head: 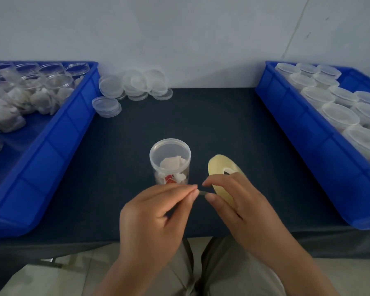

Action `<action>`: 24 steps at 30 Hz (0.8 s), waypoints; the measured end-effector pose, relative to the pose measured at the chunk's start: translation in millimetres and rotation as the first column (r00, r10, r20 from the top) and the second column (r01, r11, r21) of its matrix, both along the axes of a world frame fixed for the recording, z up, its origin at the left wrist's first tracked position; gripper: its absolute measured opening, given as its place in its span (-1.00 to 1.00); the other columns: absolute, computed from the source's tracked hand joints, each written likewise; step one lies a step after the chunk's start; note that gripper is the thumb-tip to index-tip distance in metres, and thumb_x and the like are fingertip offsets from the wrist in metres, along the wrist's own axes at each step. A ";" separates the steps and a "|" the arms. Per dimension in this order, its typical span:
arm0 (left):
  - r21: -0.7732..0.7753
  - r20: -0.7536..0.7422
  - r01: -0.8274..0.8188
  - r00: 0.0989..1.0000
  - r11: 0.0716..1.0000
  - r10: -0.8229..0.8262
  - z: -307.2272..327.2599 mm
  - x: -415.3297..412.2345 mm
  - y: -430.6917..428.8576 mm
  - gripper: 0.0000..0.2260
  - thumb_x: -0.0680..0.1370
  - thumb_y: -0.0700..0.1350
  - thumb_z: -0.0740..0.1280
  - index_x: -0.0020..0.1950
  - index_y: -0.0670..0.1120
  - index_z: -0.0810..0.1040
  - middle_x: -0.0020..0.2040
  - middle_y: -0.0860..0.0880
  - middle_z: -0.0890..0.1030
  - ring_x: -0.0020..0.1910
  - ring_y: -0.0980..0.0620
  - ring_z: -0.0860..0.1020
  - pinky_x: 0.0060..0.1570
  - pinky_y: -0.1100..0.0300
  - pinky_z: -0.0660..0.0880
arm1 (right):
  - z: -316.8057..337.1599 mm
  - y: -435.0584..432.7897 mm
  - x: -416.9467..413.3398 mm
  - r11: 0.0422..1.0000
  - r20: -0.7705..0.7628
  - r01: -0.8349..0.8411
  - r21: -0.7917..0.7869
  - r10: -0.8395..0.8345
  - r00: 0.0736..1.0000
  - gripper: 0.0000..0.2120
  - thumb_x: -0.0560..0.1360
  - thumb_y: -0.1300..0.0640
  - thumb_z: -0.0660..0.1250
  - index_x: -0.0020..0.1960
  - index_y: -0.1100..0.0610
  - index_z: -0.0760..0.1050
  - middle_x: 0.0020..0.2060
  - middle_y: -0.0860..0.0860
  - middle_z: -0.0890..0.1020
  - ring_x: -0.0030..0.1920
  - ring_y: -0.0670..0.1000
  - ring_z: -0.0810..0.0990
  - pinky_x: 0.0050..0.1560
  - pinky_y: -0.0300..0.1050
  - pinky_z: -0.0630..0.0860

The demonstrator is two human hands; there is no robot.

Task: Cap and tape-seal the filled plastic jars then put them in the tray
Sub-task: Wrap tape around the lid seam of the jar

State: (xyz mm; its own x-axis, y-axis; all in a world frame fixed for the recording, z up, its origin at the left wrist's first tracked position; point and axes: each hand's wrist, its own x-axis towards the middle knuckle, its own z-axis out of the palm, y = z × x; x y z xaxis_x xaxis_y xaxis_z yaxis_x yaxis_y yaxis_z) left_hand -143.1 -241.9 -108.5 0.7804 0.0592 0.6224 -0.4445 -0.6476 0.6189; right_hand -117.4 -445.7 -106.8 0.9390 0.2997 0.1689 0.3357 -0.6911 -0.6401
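Head view, nearest first: my left hand [152, 212] pinches the free tape end [201, 192] between thumb and forefinger, the other fingers curled under. Just right of it, my right hand [237, 201] grips the tape roll [217, 164] on edge, fingers wrapped round its near rim and thumb close to the pinch. Only a short strip shows between the two hands.

The strip is thin, limp and sticky, I judge, and will fold onto itself if I let it sag, so I hold it by the very tip and keep it taut.

Just beyond my fingertips the jar [170, 165] stands upright on the dark table [115, 157], filled with pale packets and, as far as I can tell, capped with its lid [169, 149]. It looks light, stiff and smooth, easy to tip; I would steady it by the wall under the lid while wrapping the seam.

Farther off, loose lids [135, 84] lie at the far left, beside the left tray [58, 144] of open jars. The right tray [308, 133] holds capped ones.
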 end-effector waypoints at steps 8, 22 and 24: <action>-0.407 -0.095 -0.050 0.995 0.912 0.012 -19.3 6.7 18.6 -0.76 0.59 0.20 0.46 0.24 0.22 0.67 0.19 0.19 0.70 0.18 0.04 0.68 0.06 0.30 0.59 | -4.7 -1.8 9.9 0.979 0.013 -0.053 0.195 0.052 0.999 -0.82 0.73 -0.14 0.20 0.09 -0.20 0.58 0.08 -0.17 0.62 0.19 -0.02 0.61 0.19 -0.28 0.48; -0.506 -0.410 -0.081 0.898 0.859 -0.157 -32.5 81.8 12.8 -0.25 0.38 0.43 0.42 0.54 0.28 0.38 0.31 0.39 0.54 0.31 0.37 0.53 0.21 0.27 0.55 | 12.7 20.5 35.4 0.981 -0.058 -0.023 0.193 0.035 0.998 -0.74 0.74 -0.14 0.11 0.13 -0.19 0.59 -0.02 -0.19 0.66 0.07 -0.13 0.62 0.00 -0.34 0.47; -0.511 -0.427 -0.084 0.888 0.856 -0.167 -26.8 75.2 16.1 -0.21 0.41 0.49 0.32 0.61 0.30 0.29 0.35 0.40 0.51 0.34 0.40 0.50 0.29 0.25 0.51 | 16.8 21.2 38.2 0.982 -0.052 -0.024 0.188 0.034 0.998 -0.78 0.73 -0.14 0.15 0.11 -0.21 0.58 -0.06 -0.25 0.64 0.00 -0.16 0.61 -0.04 -0.39 0.44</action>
